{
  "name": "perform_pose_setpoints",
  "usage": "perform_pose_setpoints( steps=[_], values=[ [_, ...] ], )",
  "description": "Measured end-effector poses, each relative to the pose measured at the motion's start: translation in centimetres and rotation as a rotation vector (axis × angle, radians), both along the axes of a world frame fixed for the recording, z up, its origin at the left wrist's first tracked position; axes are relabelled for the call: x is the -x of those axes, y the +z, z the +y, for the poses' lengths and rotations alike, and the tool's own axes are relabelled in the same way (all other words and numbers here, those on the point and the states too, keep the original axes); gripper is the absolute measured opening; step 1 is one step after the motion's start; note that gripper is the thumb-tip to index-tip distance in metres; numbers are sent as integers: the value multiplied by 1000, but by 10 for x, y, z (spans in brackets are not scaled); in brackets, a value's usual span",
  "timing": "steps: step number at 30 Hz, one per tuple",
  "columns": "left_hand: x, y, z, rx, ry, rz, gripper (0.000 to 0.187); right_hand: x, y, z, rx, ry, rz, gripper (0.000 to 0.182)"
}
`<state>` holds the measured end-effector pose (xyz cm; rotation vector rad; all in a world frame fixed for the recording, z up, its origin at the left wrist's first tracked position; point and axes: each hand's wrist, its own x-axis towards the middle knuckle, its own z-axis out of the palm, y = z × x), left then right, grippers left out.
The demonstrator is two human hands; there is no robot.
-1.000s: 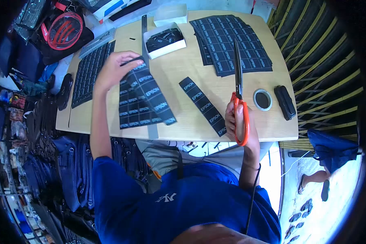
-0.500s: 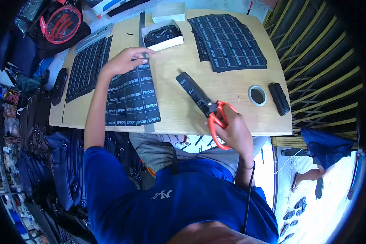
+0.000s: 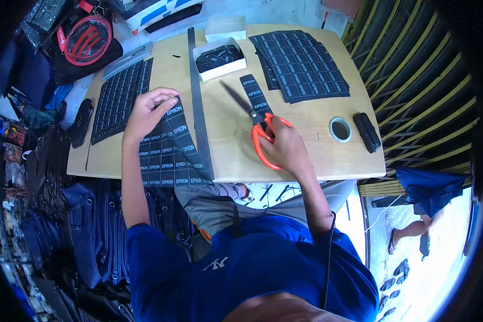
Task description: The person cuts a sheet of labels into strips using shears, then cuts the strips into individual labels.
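Observation:
My left hand (image 3: 149, 114) pinches the top corner of a black sheet of EPSON labels (image 3: 169, 153), whose lower part hangs over the table's front edge. My right hand (image 3: 284, 145) is wrapped around the orange handles of a pair of scissors (image 3: 264, 138), with one dark blade pointing up and left. A cut strip of EPSON labels (image 3: 250, 92) runs up from beside the scissors' pivot. Whether my right fingers also grip this strip is hidden. Between the hands lies a long metal ruler (image 3: 196, 96), partly covered by the sheet.
At the back stands a white box (image 3: 222, 68) of cut labels, with its white lid (image 3: 225, 29) behind. Stacked label sheets lie right (image 3: 306, 67) and left (image 3: 122, 96). A tape roll (image 3: 340, 129) and a black case (image 3: 366, 132) sit near the right edge.
My left hand has drawn the sheet down and left, off the ruler's upper part. My right hand has moved left and slightly up; the strip now angles away from the visible blade.

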<state>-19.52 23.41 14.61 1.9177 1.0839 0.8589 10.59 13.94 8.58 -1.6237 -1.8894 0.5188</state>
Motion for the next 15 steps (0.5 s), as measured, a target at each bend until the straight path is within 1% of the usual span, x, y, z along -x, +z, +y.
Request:
perform_pose_setpoints(
  steps=[1,2,3,5,6,7,8,9,11,12,13,14,15],
  values=[
    [0,1,-1,18,-14,-33,18,3,-1,3,-14,-65,48,42],
    [-4,0,-2,24,-17,-39,18,5,-6,3,-98,-125,161,38],
    [-9,-4,0,38,-59,-63,18,5,-5,0,-103,-125,159,38],
    [-28,-8,0,50,-127,-81,19,2,1,-10,-77,-216,306,36],
    [-41,-14,2,38,-166,-106,19,3,7,-19,-84,-222,426,34],
    [-53,-21,4,27,-204,-133,20,2,5,-25,-82,-225,419,34],
    [-66,-25,7,13,-212,-84,20,-3,2,-30,-68,-209,433,33],
    [-77,-39,13,-7,-234,-104,22,-7,-1,-36,-54,-194,448,32],
    [-93,-55,19,-67,-212,12,24,-11,-4,-49,-43,-202,471,31],
    [-96,-67,23,11,-208,52,28,-11,-2,-56,-16,-209,539,31],
    [-98,-66,19,19,-211,50,28,-13,2,-63,12,-216,607,31],
    [-99,-66,14,-151,-164,167,31,-14,10,-70,74,-229,620,33],
    [-99,-63,7,-321,-115,284,35,-16,12,-76,83,-232,620,33]
  ],
)
